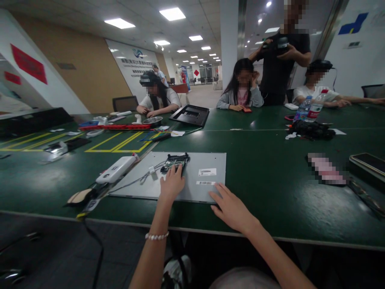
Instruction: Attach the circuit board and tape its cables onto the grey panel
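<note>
A grey metal panel (204,162) lies flat on the green table (264,172) in front of me, with barcode labels on it. A small green circuit board (175,160) with thin wires sits at the panel's far left part. My left hand (172,182) rests on the panel, its fingertips touching the near edge of the circuit board; the fingers look loosely together. My right hand (230,206) lies flat with fingers stretched out on the panel's near right corner. A bead bracelet is on my left wrist.
A white device (116,169) with a cable lies left of the panel. A black tray (190,114), a metal bowl (152,120), water bottles (309,108) and a phone (368,161) are on the table. Several people sit or stand at the far side.
</note>
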Motion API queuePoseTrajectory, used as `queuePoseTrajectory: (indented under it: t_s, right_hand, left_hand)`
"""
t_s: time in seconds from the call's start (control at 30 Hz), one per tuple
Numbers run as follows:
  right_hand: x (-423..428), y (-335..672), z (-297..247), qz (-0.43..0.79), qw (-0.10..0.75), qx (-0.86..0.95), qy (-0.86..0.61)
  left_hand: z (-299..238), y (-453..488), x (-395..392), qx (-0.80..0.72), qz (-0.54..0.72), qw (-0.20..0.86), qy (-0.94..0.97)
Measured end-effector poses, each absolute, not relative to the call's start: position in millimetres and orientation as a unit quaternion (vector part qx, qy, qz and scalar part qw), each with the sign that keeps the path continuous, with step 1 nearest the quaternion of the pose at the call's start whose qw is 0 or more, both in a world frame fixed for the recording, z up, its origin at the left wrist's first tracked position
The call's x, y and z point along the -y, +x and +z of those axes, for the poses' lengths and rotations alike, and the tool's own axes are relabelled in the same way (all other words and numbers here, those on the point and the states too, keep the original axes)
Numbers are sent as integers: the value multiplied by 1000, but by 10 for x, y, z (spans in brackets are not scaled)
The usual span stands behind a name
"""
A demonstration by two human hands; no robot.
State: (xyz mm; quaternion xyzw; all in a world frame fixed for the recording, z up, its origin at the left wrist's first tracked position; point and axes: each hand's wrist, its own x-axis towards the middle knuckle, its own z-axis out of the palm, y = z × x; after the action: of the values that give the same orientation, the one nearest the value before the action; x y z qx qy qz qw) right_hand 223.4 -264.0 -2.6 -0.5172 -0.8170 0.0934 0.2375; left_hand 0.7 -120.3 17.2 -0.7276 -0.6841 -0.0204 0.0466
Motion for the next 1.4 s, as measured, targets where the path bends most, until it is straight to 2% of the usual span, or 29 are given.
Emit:
queuePoseTrajectory:
  t_s: [0.37, 0.77, 1.0, 1.2, 1.4]
  right_hand:
    - [2644, 2228, -13, 103, 235, 815, -519]
    - [2657, 2222, -21, 100, 239, 816, -517]
    - [2659, 2214, -31, 101, 235, 815, -521]
    - [2654, 2210, -44, 93, 240, 816, -517]
    - [2644, 2193, -62, 93, 238, 814, -522]
  left_hand:
    - [273, -187, 682, 725, -3, 40, -688]
    - [287, -287, 698, 732, -49, 33, -678]
    - [472, -654, 530, 769, -84, 164, -612]
    - [601, -1036, 296, 788, 5, 108, -606]
    - [899, -965, 124, 755, -25, 166, -634]
